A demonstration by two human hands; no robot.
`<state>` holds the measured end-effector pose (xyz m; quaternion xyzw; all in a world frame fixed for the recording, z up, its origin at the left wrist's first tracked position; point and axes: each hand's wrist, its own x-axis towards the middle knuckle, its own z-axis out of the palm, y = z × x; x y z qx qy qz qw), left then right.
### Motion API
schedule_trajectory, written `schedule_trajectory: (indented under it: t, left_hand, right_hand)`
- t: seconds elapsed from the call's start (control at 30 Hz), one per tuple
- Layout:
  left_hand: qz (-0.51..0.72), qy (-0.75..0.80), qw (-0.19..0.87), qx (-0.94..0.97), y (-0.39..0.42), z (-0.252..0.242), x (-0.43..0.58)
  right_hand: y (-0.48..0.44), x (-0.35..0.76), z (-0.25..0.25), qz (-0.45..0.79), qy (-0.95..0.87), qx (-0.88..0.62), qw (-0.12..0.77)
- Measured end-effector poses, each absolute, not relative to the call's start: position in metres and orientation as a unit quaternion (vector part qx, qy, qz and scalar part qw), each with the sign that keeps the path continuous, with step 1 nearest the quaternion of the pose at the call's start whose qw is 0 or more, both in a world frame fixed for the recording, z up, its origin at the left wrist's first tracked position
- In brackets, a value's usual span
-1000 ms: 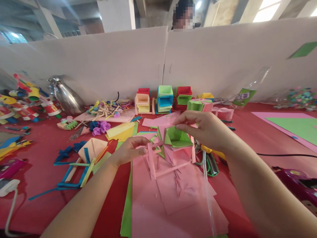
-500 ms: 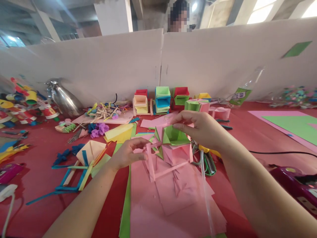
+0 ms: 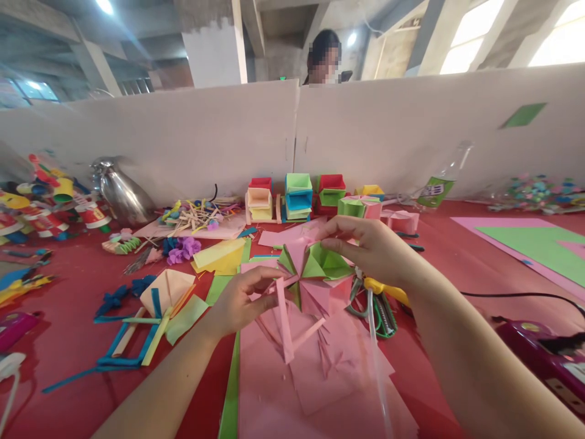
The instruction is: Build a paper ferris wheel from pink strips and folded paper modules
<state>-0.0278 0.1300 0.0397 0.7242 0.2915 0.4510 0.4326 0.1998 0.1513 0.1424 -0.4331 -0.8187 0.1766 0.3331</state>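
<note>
Left hand (image 3: 244,302) pinches pink paper frame (image 3: 284,326), seemingly steadying it; right hand (image 3: 368,247), grip narrow on green-and-pink paper wheel (image 3: 314,266), likely to stop it turning.

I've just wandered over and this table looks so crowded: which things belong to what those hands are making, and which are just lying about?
Seemingly part of the job:
- pink paper frame, in the left hand
- pink-and-green folded paper, in the right hand

Apparently just lying about:
- metal jug
- bottle
- purple paper flowers
</note>
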Motion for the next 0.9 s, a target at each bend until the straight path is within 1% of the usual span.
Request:
schedule_trajectory:
  t: [0.17,0.23,0.37,0.6,0.8,0.9]
  left_hand:
    - [0.481,0.321,0.33,0.747,0.13,0.038,-0.026]
    - [0.499,0.325,0.308,0.742,0.129,0.036,-0.025]
    - [0.516,0.316,0.306,0.736,0.128,0.034,-0.023]
    - [0.527,0.306,0.353,0.71,0.128,0.028,-0.02]
    - [0.524,0.324,0.346,0.707,0.129,0.025,-0.019]
    - [0.518,0.322,0.326,0.722,0.129,0.03,-0.018]
  right_hand:
    - [0.15,0.201,0.143,0.175,-0.822,-0.441,0.316]
    - [0.15,0.201,0.142,0.172,-0.82,-0.444,0.317]
    - [0.151,0.201,0.142,0.173,-0.819,-0.442,0.322]
    - [0.151,0.2,0.143,0.182,-0.819,-0.442,0.318]
    - [0.152,0.201,0.141,0.186,-0.818,-0.442,0.318]
    - [0.153,0.202,0.14,0.185,-0.818,-0.443,0.318]
